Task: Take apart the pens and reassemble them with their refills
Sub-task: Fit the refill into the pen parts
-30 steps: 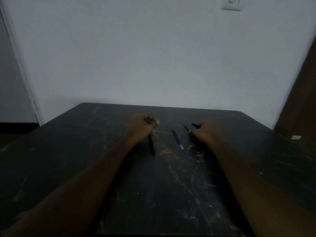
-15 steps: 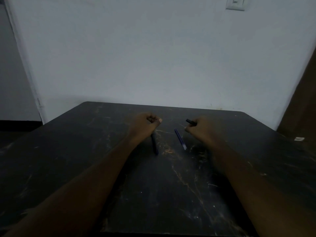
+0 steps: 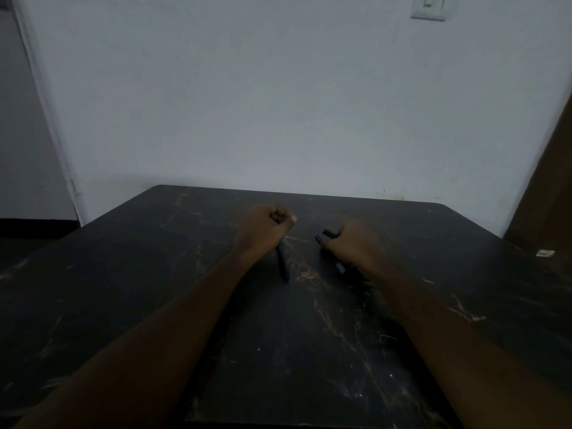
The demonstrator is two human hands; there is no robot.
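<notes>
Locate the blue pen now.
Head view, right of centre on the black table: the blue pen runs under the right hand, which pinches a small black piece; the dark pen under the left hand lies to its left.

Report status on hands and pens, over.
Left hand fisted atop dark pen, grip unclear. Right hand pinches black piece, covering blue pen. Nothing blocking between hands.
</notes>
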